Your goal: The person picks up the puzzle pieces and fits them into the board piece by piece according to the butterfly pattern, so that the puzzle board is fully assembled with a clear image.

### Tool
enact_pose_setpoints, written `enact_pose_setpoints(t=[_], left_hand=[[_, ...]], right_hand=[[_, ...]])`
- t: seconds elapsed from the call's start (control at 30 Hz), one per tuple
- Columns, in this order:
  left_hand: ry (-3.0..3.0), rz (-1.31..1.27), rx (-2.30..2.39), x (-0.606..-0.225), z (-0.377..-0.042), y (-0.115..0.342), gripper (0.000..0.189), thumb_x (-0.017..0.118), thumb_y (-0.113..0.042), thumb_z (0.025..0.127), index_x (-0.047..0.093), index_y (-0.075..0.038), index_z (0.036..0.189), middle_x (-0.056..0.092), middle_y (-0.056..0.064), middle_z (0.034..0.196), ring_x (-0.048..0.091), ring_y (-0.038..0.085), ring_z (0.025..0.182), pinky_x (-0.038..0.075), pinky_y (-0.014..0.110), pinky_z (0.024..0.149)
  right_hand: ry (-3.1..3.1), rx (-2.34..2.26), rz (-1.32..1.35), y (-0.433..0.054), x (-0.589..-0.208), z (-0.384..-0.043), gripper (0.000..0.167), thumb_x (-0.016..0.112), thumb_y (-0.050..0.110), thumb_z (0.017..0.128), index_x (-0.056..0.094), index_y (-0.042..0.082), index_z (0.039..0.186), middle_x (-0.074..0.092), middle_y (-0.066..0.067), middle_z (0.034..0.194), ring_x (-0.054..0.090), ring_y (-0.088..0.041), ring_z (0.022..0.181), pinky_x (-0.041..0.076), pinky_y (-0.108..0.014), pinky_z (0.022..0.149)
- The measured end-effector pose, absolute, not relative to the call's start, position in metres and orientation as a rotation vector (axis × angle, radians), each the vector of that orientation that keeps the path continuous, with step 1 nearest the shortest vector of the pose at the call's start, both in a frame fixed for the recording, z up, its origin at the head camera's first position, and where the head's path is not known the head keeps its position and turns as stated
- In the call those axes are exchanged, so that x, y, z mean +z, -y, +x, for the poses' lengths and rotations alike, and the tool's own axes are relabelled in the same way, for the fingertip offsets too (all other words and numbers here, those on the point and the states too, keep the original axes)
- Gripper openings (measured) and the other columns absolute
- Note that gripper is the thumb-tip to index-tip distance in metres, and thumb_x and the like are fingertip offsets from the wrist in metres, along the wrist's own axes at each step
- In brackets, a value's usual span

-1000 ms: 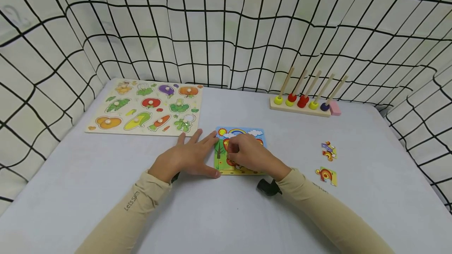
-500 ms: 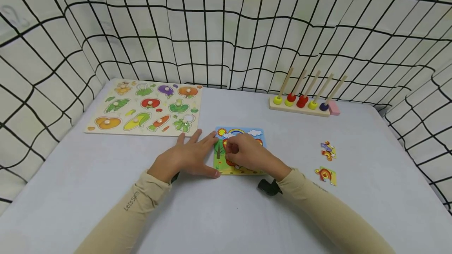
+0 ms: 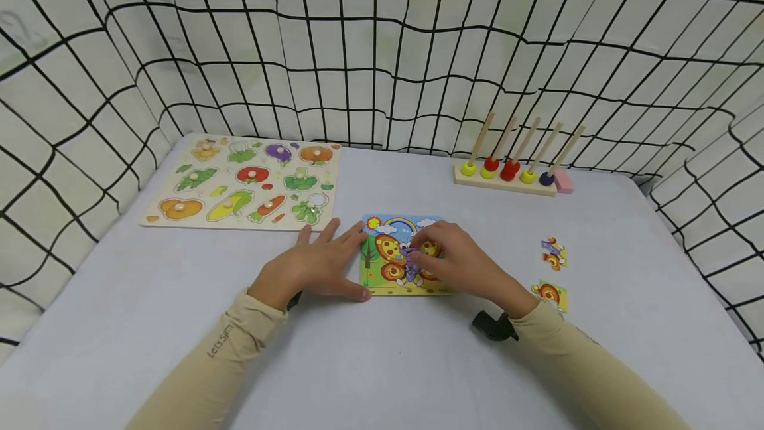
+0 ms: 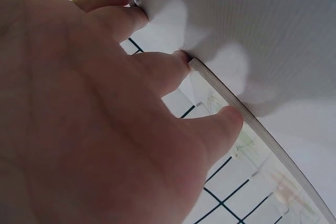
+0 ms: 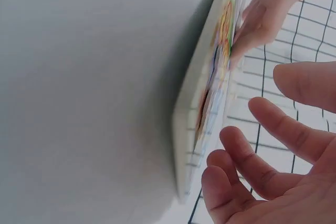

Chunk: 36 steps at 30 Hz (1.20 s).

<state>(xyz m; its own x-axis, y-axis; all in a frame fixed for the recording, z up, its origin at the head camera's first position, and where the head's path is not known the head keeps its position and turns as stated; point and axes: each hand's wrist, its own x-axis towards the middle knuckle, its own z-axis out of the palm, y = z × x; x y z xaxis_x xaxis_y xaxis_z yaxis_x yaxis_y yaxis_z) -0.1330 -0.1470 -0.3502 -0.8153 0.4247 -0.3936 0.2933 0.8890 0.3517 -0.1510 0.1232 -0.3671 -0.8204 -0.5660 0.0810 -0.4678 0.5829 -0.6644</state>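
Note:
A butterfly jigsaw puzzle [image 3: 388, 277] lies flat in the middle of the table. My left hand [image 3: 316, 267] is spread at its left edge, with the thumb at the near corner. Its other fingertips reach toward the vegetable peg board [image 3: 286, 221], as the left wrist view also shows. Over the right half of the puzzle is my right hand [image 3: 462, 261], hiding part of the picture. In the right wrist view its fingers [image 5: 273, 119] are loosely bent and apart, with nothing between them. Two loose jigsaw pieces, an upper one [image 3: 555, 254] and a lower one [image 3: 552, 293], lie to the right.
At the back right stands a wooden bead counter [image 3: 504, 184] with upright pegs and coloured beads, a pink block [image 3: 564, 182] beside it. Black netting [image 3: 376, 71] over white cloth closes in the table [image 3: 382, 363] at the back and sides.
My right hand has moved right from the puzzle's middle and its fingers have loosened, uncovering the butterfly's left wings and body. The left hand has stayed in place.

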Motion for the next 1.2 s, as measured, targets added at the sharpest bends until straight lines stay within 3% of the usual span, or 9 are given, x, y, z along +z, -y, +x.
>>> enact_pose_setpoints(t=[0.2,0.43,1.2], left_hand=[[-2.591,0.525,0.367,-0.351,-0.133,0.148,0.107,0.081,-0.060,0.090,0.029,-0.011,0.170,0.012,0.007,0.180,0.002,0.045,0.163,-0.002,0.076,0.122],[-2.592,0.519,0.354,-0.351,-0.134,0.149,0.108,0.080,-0.060,0.090,0.027,-0.012,0.171,0.009,0.006,0.180,0.001,0.045,0.163,-0.002,0.076,0.122],[-2.601,0.531,0.368,-0.354,-0.134,0.149,0.105,0.080,-0.057,0.091,0.029,-0.011,0.170,0.011,0.008,0.180,0.003,0.046,0.162,0.000,0.076,0.122]], right_hand=[[-2.673,-1.086,-0.857,-0.143,-0.369,-0.149,0.025,0.074,0.019,0.103,0.074,0.005,0.124,0.067,-0.009,0.124,0.059,-0.031,0.119,0.054,-0.052,0.096],[-2.711,-1.075,-0.815,-0.162,-0.366,-0.147,0.029,0.073,0.015,0.103,0.071,0.003,0.129,0.065,-0.012,0.133,0.058,-0.034,0.127,0.055,-0.054,0.098],[-2.844,-1.037,-0.574,-0.234,-0.357,-0.142,0.035,0.066,0.022,0.109,0.066,0.001,0.137,0.061,-0.019,0.140,0.053,-0.038,0.133,0.051,-0.060,0.103]])
